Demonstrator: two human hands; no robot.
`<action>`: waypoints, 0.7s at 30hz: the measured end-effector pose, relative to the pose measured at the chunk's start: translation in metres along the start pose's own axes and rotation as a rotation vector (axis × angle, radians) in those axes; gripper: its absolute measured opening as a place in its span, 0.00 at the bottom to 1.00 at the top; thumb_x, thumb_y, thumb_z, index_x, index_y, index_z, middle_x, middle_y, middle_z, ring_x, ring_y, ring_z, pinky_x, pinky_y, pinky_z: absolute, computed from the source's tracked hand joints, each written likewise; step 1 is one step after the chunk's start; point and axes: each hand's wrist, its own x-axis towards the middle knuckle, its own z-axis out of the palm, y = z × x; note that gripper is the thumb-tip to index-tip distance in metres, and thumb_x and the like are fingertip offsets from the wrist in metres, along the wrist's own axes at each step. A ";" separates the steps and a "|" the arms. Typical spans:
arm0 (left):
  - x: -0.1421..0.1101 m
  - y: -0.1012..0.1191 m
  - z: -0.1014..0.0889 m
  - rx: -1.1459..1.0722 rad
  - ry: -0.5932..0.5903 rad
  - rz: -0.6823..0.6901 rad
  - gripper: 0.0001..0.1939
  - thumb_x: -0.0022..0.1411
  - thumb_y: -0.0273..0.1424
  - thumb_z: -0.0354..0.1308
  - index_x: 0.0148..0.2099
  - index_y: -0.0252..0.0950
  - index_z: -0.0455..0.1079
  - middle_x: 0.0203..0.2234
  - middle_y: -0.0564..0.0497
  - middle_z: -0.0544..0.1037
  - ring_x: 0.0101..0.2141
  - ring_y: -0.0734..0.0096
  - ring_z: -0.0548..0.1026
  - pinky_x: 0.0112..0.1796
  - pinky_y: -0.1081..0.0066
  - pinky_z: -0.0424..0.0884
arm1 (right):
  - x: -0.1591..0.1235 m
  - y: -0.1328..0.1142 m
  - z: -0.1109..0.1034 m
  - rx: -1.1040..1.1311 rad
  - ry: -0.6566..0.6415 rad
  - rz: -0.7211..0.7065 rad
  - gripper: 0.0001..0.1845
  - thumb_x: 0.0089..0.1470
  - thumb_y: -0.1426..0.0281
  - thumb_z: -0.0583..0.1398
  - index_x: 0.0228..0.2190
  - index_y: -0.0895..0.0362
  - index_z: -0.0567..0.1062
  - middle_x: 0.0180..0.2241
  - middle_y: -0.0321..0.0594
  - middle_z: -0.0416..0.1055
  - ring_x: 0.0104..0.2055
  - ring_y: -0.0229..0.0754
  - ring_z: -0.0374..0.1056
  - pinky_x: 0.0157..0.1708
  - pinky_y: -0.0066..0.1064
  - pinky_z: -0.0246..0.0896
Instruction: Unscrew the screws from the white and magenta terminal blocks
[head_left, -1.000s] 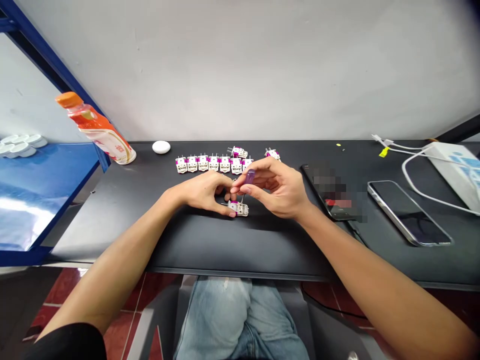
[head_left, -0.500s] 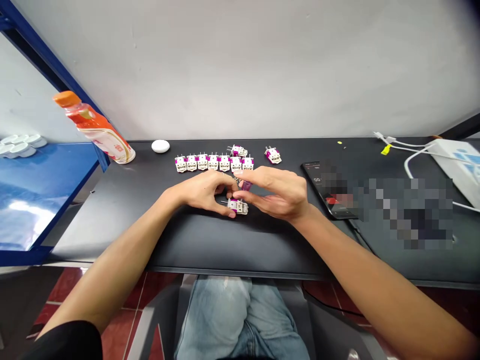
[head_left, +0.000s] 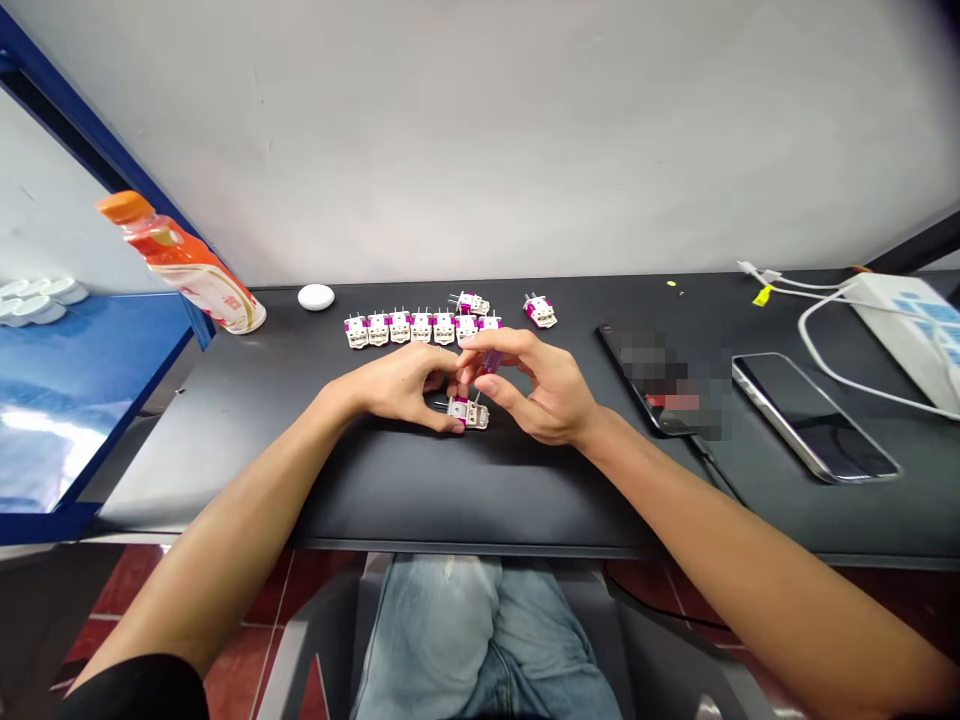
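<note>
Near the table's front, my left hand (head_left: 409, 385) pins a white and purple plug insert (head_left: 469, 413) down on the black tabletop, thumb on the near side. Its metal pins point left. Above it, my right hand (head_left: 536, 385) grips a small screwdriver (head_left: 491, 362) by its clear purple handle, between thumb and fingers. The thin shaft slants down to the plug insert; its tip is too small to make out. Behind my hands stands a row of several similar plug inserts (head_left: 400, 327), with one more insert (head_left: 470, 303) lying behind the row and another insert (head_left: 540, 310) apart at the right.
An orange-capped bottle (head_left: 187, 265) and a white oval object (head_left: 316, 297) are at the back left. To the right lie a dark phone (head_left: 637, 365), a second phone (head_left: 817, 415), and a white box (head_left: 907, 335) with white cables (head_left: 817, 365). A wall runs behind the table.
My right fingers closed in round the screwdriver handle, then opened out and shifted their hold on it. My left hand keeps the plug insert in place. The view has shifted slightly.
</note>
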 end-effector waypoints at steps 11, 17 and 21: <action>0.000 -0.001 0.000 -0.037 0.024 -0.032 0.18 0.58 0.38 0.78 0.39 0.38 0.72 0.31 0.56 0.74 0.27 0.75 0.63 0.30 0.70 0.62 | 0.002 -0.006 -0.006 0.000 -0.015 0.057 0.26 0.79 0.71 0.62 0.73 0.48 0.77 0.60 0.48 0.86 0.54 0.46 0.88 0.54 0.40 0.90; 0.000 -0.002 -0.001 -0.060 0.002 -0.050 0.16 0.59 0.39 0.78 0.40 0.38 0.75 0.30 0.57 0.74 0.27 0.75 0.64 0.31 0.71 0.64 | 0.003 -0.004 -0.004 -0.177 0.116 -0.038 0.33 0.74 0.73 0.68 0.74 0.42 0.77 0.53 0.40 0.90 0.46 0.44 0.89 0.53 0.40 0.91; -0.001 -0.005 0.000 -0.062 -0.001 -0.067 0.17 0.59 0.40 0.78 0.42 0.38 0.77 0.33 0.55 0.78 0.29 0.74 0.67 0.32 0.71 0.66 | 0.002 -0.009 -0.002 -0.084 0.094 0.077 0.28 0.77 0.74 0.64 0.72 0.48 0.78 0.62 0.46 0.87 0.52 0.46 0.91 0.55 0.38 0.91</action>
